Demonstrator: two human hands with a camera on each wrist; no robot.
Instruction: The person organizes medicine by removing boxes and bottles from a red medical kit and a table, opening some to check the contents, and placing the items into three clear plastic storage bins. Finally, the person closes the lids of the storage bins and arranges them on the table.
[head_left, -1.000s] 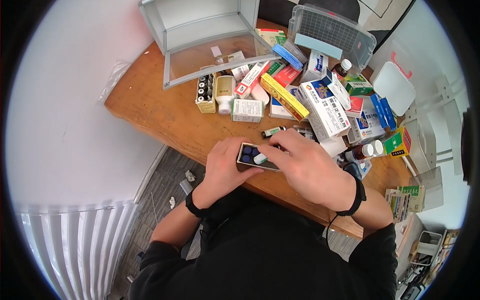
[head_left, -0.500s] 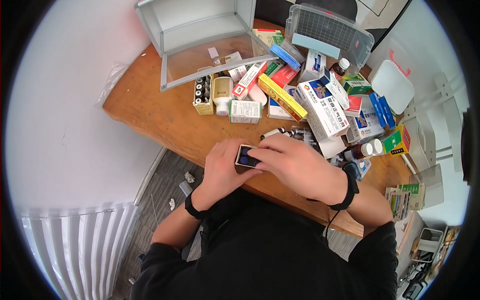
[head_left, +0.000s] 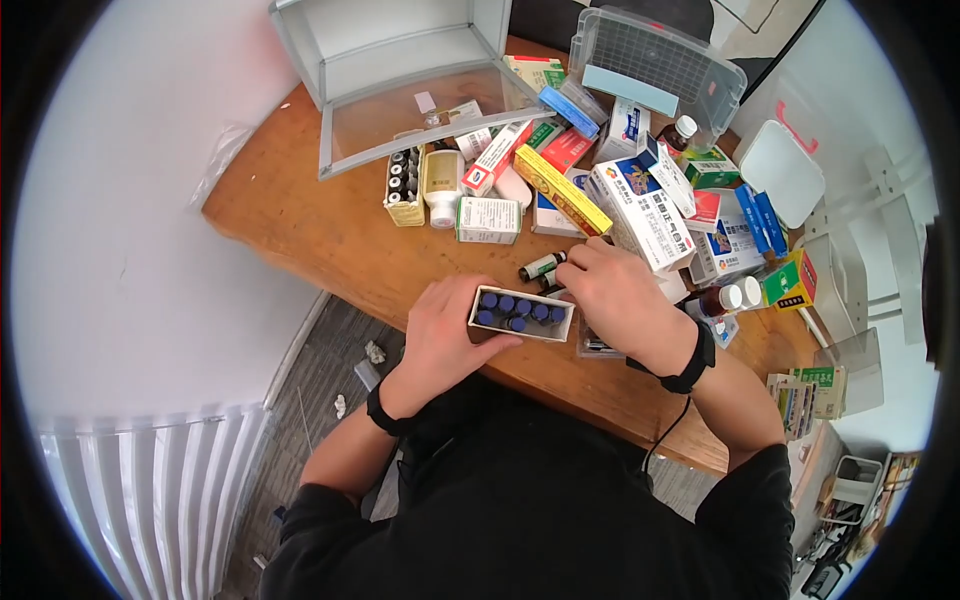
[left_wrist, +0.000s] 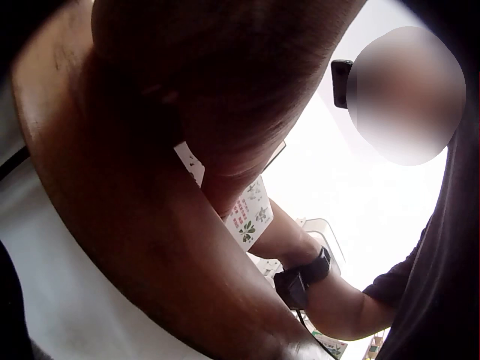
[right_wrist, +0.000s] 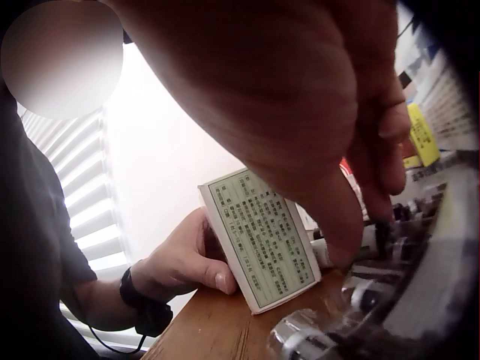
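Note:
My left hand (head_left: 445,325) grips one end of a small open-topped carton (head_left: 522,333), its thumb along the near side. Several blue-capped vials (head_left: 540,311) stand inside. The carton's printed green panel (right_wrist: 264,236) faces the right wrist view. Just beyond the carton, my right hand (head_left: 625,300) reaches down among loose vials, thumb and fingertips pinching a small vial (right_wrist: 369,237) with a pale label; its far end is hidden behind the fingers. Another dark vial (head_left: 541,265) lies on the table by the fingertips.
Medicine boxes, among them a large white box (head_left: 640,215) and a yellow box (head_left: 562,190), are heaped behind the hands. A carton of vials (head_left: 405,190) and a white bottle (head_left: 443,188) stand left. Clear plastic packaging (right_wrist: 300,336) lies near the right hand. A framed case (head_left: 420,120) stands behind.
My right hand has moved from inside the carton to the loose vials at its right and back. The carton's row of blue caps is now uncovered. My left hand keeps its hold.

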